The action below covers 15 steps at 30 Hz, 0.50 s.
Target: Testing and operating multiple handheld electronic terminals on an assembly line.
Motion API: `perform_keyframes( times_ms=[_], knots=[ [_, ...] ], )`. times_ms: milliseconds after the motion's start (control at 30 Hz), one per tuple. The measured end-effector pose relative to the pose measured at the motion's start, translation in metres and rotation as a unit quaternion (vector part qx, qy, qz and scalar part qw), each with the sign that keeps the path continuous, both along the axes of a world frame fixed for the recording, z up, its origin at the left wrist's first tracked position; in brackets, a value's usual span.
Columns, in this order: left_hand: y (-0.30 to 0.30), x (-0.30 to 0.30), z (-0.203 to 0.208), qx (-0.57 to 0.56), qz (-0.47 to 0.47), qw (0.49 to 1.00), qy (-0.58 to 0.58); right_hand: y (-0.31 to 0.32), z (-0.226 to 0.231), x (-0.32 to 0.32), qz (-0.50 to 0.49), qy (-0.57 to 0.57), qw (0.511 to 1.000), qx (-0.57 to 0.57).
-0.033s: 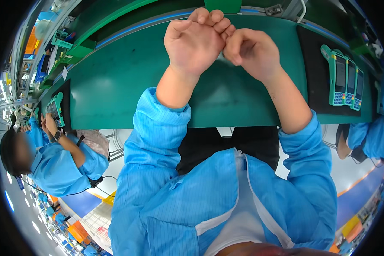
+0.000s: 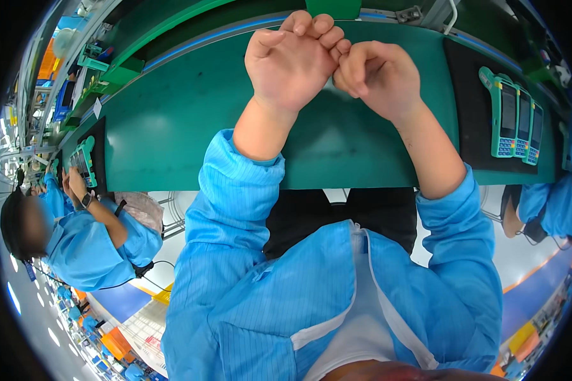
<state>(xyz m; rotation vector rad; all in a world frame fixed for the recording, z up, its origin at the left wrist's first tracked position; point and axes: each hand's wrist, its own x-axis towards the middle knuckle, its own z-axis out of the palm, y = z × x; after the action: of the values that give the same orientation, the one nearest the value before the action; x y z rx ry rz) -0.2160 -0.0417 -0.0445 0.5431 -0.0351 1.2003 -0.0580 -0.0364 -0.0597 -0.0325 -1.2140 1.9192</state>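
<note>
Dark-green, smooth-surfaced worktop (image 2: 171,120), its near edge running just before the person's lap. Both bare hands raised over it, toward the far edge as seen from above; height over the surface cannot be told.

Left hand (image 2: 294,66): palm turned up to the view, thumb apart, fingers half bent, the palm bare. Right hand (image 2: 381,79): fingers curled loosely inward, a shaded hollow at the palm. Its fingertips meet or nearly meet the little-finger side of the left; whether something small is pinched there cannot be told.

Nearest loose items: three green-cased handheld terminals with dark screens and multicoloured keypads (image 2: 522,120), side by side in an overlapping row. They lie to the right of the right hand, well apart from it and farther still from the left, on a flat black rectangular mat (image 2: 473,127) toward the worktop's right end.

Toward the left end, a co-worker in a light-blue smock (image 2: 102,247) sits at the near edge, hands beside another group of green-cased terminals (image 2: 84,164). Along the far edge, a narrow bright-blue strip (image 2: 203,44).
</note>
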Motion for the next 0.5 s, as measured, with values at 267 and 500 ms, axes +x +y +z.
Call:
perform_keyframes(
  times_ms=[267,500],
  knots=[
    [0.0031,-0.0038,-0.0047,0.082,-0.057,0.995,-0.003,0.0023,-0.0038,0.0015,0.072,0.088,0.992,-0.048],
    [0.0033,-0.0026,-0.0036,0.093,-0.041,0.995,0.007,0.0000,-0.0025,0.0009,0.062,0.071,0.995,-0.035]
  ],
)
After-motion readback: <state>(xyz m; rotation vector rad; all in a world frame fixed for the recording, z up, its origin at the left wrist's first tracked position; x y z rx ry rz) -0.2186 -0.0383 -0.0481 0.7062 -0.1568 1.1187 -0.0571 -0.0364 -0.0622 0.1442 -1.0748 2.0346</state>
